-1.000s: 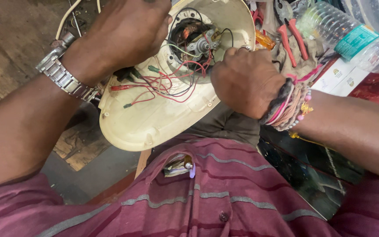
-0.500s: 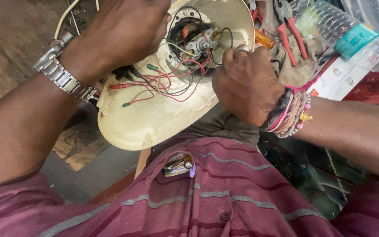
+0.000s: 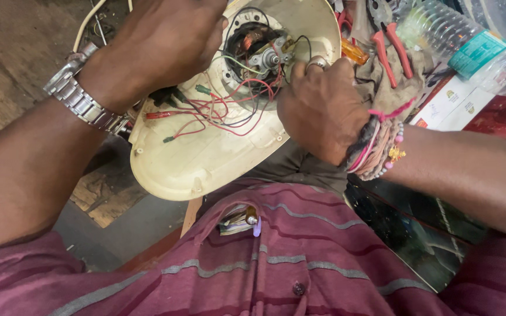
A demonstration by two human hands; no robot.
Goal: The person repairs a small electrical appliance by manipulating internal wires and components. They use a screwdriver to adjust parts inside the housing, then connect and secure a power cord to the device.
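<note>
Head view: cream housing (image 3: 206, 158) lies diagonally, motor end upper-right.

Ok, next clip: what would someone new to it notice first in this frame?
Probably the cream plastic housing at centre, opened up with a tangle of red wires and a small motor inside. The left hand grips its top edge while the right hand works beside the motor. Red-handled pliers lie at upper right.

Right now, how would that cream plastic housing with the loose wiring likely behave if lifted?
The cream housing looks like a stiff, thin shell, probably light except near its motor. The loose red wires would likely flop and snag.
</note>
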